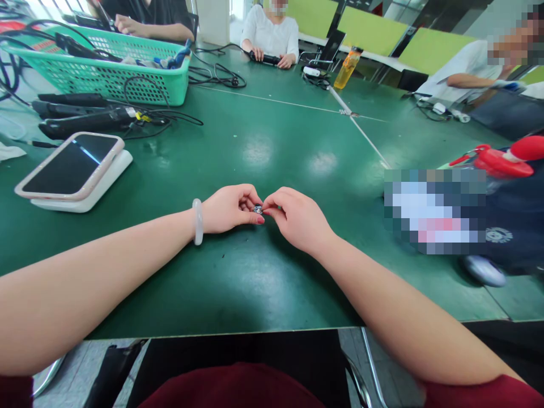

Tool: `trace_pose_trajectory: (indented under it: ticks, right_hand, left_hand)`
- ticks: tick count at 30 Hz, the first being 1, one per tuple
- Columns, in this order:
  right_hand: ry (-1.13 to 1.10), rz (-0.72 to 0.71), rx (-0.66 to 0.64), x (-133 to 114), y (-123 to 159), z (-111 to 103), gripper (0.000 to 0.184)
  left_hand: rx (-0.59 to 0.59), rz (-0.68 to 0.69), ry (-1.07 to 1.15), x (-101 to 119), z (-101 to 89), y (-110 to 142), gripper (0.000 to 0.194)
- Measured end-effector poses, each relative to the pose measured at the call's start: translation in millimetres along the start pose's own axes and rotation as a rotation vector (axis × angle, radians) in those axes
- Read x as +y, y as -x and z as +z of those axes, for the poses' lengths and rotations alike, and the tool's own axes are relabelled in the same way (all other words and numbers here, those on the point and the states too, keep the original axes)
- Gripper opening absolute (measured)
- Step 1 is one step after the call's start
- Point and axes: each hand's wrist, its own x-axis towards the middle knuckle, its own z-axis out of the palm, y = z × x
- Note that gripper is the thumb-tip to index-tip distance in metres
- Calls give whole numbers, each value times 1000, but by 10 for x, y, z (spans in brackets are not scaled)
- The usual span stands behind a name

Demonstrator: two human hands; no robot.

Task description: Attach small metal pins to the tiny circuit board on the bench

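Observation:
Between my fingertips, just above the green table, is a small silvery and dark metal piece, too small to name. My left hand pinches it between thumb and fingers from the left. A pale bangle circles that wrist. From the right, my right hand is closed, with thumb and forefinger pinched together at the piece's right edge. Whatever those right fingertips grip is mostly hidden by them.
A phone rests on a white box at left, near black corded tools and a green basket. At right are a mouse, a dark bag and a red-topped bottle. Several people sit around the table.

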Motion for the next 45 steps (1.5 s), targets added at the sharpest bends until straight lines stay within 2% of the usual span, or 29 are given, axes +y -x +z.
trace_pose_trajectory:
  ticks: [7,14,21,25,29,33,38,40,42,45]
  right_hand:
    - [36,11,-6,0,-1,-4,14]
    - [6,8,55,46,17,-45,15]
    - [25,46,7,73,18,-34,18]
    - [39,50,57,67,12,8,15]
    - [76,31,81,46,5,45,20]
    - [153,-18,87,9,2,100,28]
    - [170,-74,79,8,-18,131,35]
    - [113,-98,34,46,-32,110,35]
    - [61,-115,-30,111,-44,73,34]
    - [-15,-41,-38,239,-48,3,35]
  left_hand:
    - [-5,1,20,-5,-5,-1,35]
    - [-10,-8,112,-3,-11,1,33]
    - [31,-32,148,12,-29,-7,30]
    - [42,-55,144,27,-37,-2,32]
    - [27,-65,123,80,-25,24,32]
    - [-32,-48,229,144,15,68,30]
    - [-47,-103,260,151,44,97,29]
    - [-31,-110,182,128,15,88,31]
    - [33,-83,-16,92,-74,67,32]
    - [287,-50,-597,10,-357,36,36]
